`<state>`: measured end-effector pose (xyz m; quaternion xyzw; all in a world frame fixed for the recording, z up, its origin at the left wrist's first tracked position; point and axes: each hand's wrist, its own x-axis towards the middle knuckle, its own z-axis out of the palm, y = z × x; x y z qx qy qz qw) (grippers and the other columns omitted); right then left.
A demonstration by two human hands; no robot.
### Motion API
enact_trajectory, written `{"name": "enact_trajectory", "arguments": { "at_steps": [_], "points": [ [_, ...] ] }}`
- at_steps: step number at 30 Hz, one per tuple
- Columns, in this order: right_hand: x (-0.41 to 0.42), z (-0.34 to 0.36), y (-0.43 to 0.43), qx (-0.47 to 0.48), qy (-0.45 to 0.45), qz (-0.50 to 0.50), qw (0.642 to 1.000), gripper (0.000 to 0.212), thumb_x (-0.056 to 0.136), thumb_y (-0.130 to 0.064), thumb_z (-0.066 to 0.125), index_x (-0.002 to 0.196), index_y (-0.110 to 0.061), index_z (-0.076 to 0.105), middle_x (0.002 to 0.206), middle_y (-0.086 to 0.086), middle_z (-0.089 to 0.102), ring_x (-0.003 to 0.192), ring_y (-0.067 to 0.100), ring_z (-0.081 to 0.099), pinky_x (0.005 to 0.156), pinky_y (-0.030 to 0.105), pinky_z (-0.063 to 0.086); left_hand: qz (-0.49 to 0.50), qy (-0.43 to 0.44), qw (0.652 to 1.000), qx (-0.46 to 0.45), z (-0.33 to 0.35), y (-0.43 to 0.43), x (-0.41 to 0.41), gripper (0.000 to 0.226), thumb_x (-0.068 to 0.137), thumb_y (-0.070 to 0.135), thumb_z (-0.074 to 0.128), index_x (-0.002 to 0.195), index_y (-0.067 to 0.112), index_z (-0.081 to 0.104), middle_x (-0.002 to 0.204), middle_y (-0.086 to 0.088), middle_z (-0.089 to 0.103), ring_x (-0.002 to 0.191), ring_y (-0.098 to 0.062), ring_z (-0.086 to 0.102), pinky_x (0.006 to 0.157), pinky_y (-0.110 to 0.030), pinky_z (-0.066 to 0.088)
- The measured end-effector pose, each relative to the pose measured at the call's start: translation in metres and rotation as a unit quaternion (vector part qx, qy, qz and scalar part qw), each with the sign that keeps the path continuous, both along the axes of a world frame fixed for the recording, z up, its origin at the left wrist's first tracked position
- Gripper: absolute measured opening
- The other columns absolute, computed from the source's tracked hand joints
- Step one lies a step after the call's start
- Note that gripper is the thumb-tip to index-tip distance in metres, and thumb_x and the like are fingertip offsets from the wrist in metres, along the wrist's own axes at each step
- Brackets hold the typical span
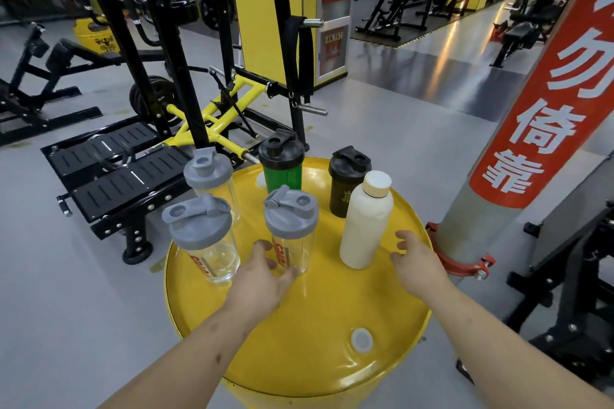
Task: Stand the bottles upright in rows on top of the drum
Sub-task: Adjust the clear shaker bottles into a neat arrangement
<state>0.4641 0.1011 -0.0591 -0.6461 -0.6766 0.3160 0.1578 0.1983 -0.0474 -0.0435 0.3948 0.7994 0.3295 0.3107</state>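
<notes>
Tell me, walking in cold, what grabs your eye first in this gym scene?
First the bright yellow drum in the middle, with six bottles standing upright on its far half: three clear shakers with grey lids on the left, a green shaker and a black shaker at the back, a cream bottle on the right. Next the red banner on the pillar to the right. The left hand and right hand reach in, open.

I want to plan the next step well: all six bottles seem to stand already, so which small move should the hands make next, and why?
Probably the left hand should nudge the clear middle bottle back a little, into line with the white bottle. All six stand upright on the drum in two loose rows, and this hand is open right beside it. The right hand holds nothing.
</notes>
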Motion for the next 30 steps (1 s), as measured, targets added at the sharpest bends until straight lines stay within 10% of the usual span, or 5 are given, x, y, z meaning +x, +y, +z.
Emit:
{"name": "enact_trajectory", "arguments": {
  "at_steps": [9, 13, 25, 30],
  "points": [
    [-0.009, 0.024, 0.069, 0.036, 0.018, 0.030, 0.999, 0.046, 0.102, -0.043, 0.051, 0.143, -0.020, 0.048, 0.132, 0.005, 0.061, 0.098, 0.029, 0.062, 0.069, 0.034, 0.044, 0.019, -0.042, 0.999, 0.010, -0.002, -0.002, 0.000, 0.071, 0.084, 0.043, 0.078, 0.142, 0.036, 0.038, 0.120, 0.009, 0.062, 0.090, -0.014, 0.073, 0.064, -0.050, 0.066],
    [-0.024, 0.019, 0.099, 0.019, 0.038, 0.076, 0.996, 0.052, 0.099, -0.022, 0.059, 0.148, -0.022, 0.042, 0.136, 0.008, 0.059, 0.102, 0.026, 0.057, 0.082, 0.042, 0.048, 0.041, -0.063, 0.997, 0.037, -0.004, -0.003, 0.003, 0.072, 0.082, 0.042, 0.082, 0.140, 0.042, 0.041, 0.125, 0.015, 0.061, 0.095, -0.007, 0.073, 0.064, -0.046, 0.066],
    [-0.056, 0.017, 0.141, 0.022, 0.108, 0.228, 0.968, 0.074, 0.091, -0.013, 0.074, 0.152, -0.016, 0.033, 0.142, 0.008, 0.053, 0.113, 0.018, 0.058, 0.078, 0.023, 0.045, 0.073, -0.049, 0.993, 0.079, -0.017, 0.000, 0.009, 0.057, 0.081, 0.048, 0.085, 0.127, 0.051, 0.052, 0.125, 0.021, 0.065, 0.099, 0.003, 0.071, 0.066, -0.033, 0.064],
    [-0.060, 0.013, 0.143, 0.047, 0.088, 0.244, 0.965, 0.050, 0.092, -0.011, 0.072, 0.135, -0.014, 0.045, 0.109, -0.004, 0.055, 0.082, 0.004, 0.053, 0.059, 0.007, 0.042, 0.080, -0.045, 0.993, 0.078, -0.018, 0.001, 0.010, 0.055, 0.083, 0.047, 0.084, 0.129, 0.049, 0.052, 0.124, 0.021, 0.066, 0.100, 0.004, 0.071, 0.070, -0.036, 0.065]
  ]
}}
